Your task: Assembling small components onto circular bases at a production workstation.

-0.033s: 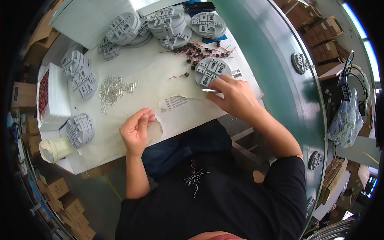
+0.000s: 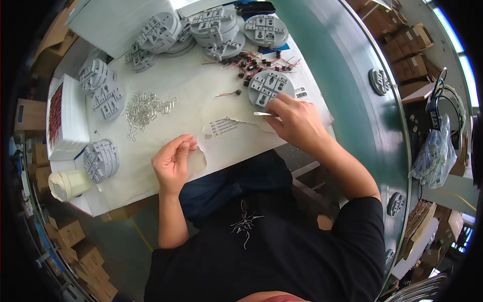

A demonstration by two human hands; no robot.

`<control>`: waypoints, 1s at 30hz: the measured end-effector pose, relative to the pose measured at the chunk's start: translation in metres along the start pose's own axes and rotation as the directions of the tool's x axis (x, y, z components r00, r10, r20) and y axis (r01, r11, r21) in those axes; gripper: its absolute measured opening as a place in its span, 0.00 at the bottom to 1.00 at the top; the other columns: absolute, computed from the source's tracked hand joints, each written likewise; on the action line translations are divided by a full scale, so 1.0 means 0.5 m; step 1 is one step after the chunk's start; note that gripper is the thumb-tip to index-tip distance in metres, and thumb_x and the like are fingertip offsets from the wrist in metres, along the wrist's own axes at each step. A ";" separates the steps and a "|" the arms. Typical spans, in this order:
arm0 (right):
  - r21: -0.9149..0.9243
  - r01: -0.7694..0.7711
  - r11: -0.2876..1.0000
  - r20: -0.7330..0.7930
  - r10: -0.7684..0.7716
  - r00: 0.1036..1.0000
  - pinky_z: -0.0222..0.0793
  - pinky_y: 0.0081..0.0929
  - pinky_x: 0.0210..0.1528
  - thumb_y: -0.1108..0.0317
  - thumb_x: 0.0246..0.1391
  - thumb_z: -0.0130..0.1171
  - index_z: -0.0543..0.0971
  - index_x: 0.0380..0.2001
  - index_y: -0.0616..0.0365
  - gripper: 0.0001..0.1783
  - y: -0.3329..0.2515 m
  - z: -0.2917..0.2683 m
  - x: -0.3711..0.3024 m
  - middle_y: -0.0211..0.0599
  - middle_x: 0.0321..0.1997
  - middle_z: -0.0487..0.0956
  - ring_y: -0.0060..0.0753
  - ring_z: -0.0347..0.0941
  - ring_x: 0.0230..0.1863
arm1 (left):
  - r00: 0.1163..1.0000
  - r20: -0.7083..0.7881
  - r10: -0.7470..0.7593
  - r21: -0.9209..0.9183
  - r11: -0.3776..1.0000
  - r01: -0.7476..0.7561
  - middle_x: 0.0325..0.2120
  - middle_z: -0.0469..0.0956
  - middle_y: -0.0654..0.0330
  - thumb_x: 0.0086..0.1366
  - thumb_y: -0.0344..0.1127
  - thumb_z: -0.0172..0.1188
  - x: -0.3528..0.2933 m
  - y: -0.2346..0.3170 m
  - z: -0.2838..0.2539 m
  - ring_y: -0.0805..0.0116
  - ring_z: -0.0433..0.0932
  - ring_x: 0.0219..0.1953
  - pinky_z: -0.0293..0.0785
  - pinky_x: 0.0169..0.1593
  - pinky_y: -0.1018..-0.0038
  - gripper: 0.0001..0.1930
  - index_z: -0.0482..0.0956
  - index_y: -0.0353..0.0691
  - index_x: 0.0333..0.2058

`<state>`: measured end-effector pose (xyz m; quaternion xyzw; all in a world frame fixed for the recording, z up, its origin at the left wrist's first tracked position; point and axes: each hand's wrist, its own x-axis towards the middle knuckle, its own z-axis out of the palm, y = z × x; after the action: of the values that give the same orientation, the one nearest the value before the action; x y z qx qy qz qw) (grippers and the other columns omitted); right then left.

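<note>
At the right side of the table, my right hand (image 2: 294, 118) is closed around a slim silvery-white piece (image 2: 262, 114) whose end sticks out to the left; its exact kind is unclear. Just beyond those fingers lies a round grey plastic base (image 2: 271, 86) with small dark-slotted blocks, partly covered by the hand. My left hand (image 2: 172, 160) is raised over the near table edge, thumb and fingertips pinched together. Whatever may be between them is too small to make out. Beside it is a torn paper sheet (image 2: 226, 143) with print on it.
Small clear tubes (image 2: 143, 113) form a loose pile. Black parts with red wires (image 2: 256, 63) lie behind the base. Stacked grey bases (image 2: 214, 27) stand at the back. At left are a white foam box (image 2: 73, 118) and a cream cup (image 2: 69, 185). A green conveyor (image 2: 347, 75) runs along the right.
The table and its contents sit slightly differently in the view, as from a small head movement. Both hands keep nearly the same pose.
</note>
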<state>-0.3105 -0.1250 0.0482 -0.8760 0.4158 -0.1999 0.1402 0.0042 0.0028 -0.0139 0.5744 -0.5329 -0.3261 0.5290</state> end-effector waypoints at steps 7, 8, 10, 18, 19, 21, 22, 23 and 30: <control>0.148 0.063 0.987 0.183 -0.090 0.979 0.78 0.37 0.37 0.71 0.53 0.74 0.85 0.40 0.54 0.11 -0.094 -0.051 0.038 0.34 0.41 0.83 0.42 0.83 0.34 | 0.956 0.002 0.294 0.242 0.927 -0.286 0.56 0.83 0.51 0.54 0.39 0.83 0.001 0.045 -0.041 0.53 0.81 0.59 0.76 0.62 0.61 0.39 0.77 0.35 0.63; 0.168 0.151 0.974 0.201 -0.183 0.962 0.78 0.37 0.38 0.71 0.53 0.74 0.85 0.41 0.54 0.12 -0.100 -0.031 0.058 0.33 0.42 0.83 0.42 0.82 0.34 | 0.959 -0.006 0.282 0.241 0.932 -0.272 0.56 0.83 0.51 0.54 0.39 0.83 0.013 0.055 -0.040 0.53 0.81 0.59 0.76 0.62 0.61 0.39 0.77 0.35 0.63; 0.192 0.247 0.950 0.232 -0.289 0.929 0.78 0.37 0.38 0.71 0.54 0.73 0.86 0.42 0.54 0.12 -0.100 0.009 0.093 0.33 0.43 0.83 0.42 0.82 0.34 | 0.941 0.123 0.315 0.322 0.884 -0.338 0.65 0.76 0.52 0.48 0.39 0.85 0.030 0.069 -0.036 0.49 0.73 0.67 0.70 0.69 0.57 0.50 0.70 0.39 0.70; 0.048 0.069 0.996 -0.008 -0.068 0.998 0.73 0.31 0.33 0.72 0.57 0.71 0.87 0.45 0.53 0.12 -0.006 0.096 0.146 0.34 0.40 0.84 0.37 0.78 0.29 | 0.962 0.222 0.158 0.407 0.882 -0.238 0.60 0.78 0.53 0.43 0.40 0.86 0.041 0.053 -0.017 0.46 0.74 0.63 0.72 0.66 0.55 0.54 0.69 0.46 0.70; 0.096 0.050 0.994 -0.028 -0.048 0.998 0.72 0.29 0.32 0.73 0.57 0.71 0.87 0.46 0.54 0.12 -0.002 0.100 0.143 0.33 0.39 0.84 0.33 0.77 0.28 | 0.963 0.219 0.156 0.403 0.885 -0.234 0.60 0.78 0.53 0.43 0.40 0.86 0.039 0.050 -0.008 0.46 0.74 0.63 0.72 0.66 0.55 0.54 0.69 0.46 0.70; 0.144 0.036 0.989 -0.040 -0.030 0.999 0.70 0.27 0.30 0.74 0.58 0.71 0.87 0.46 0.55 0.13 -0.011 0.094 0.141 0.33 0.38 0.84 0.29 0.75 0.26 | 0.968 0.158 0.195 0.410 0.879 -0.244 0.58 0.79 0.53 0.42 0.41 0.86 0.032 0.045 0.019 0.47 0.74 0.61 0.73 0.64 0.55 0.53 0.70 0.45 0.69; 0.288 -0.080 0.954 -0.012 0.087 0.996 0.68 0.24 0.29 0.75 0.58 0.70 0.87 0.47 0.57 0.13 -0.031 0.079 0.138 0.32 0.37 0.84 0.24 0.73 0.25 | 0.969 0.125 0.213 0.417 0.875 -0.246 0.57 0.79 0.53 0.42 0.42 0.87 0.029 0.045 0.028 0.47 0.75 0.60 0.74 0.62 0.55 0.53 0.71 0.45 0.69; 0.418 -0.195 0.887 0.031 0.201 0.979 0.65 0.21 0.28 0.76 0.58 0.70 0.87 0.47 0.59 0.13 -0.052 0.061 0.132 0.31 0.37 0.84 0.20 0.71 0.25 | 0.970 0.119 0.211 0.414 0.878 -0.241 0.57 0.79 0.53 0.42 0.42 0.87 0.029 0.047 0.035 0.47 0.75 0.60 0.74 0.62 0.55 0.53 0.71 0.45 0.69; 0.522 -0.066 0.851 0.076 0.031 0.997 0.61 0.16 0.26 0.80 0.58 0.70 0.87 0.47 0.61 0.13 -0.154 0.034 0.098 0.30 0.39 0.84 0.13 0.68 0.26 | 0.892 -0.026 0.451 0.347 0.841 -0.415 0.42 0.86 0.56 0.50 0.38 0.83 0.074 0.120 0.008 0.51 0.83 0.47 0.81 0.51 0.63 0.33 0.83 0.41 0.56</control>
<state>-0.2226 -0.1148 0.0762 -0.8000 0.3630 -0.2736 0.3916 -0.0076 -0.0261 0.0493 0.5363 -0.6671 -0.0726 0.5119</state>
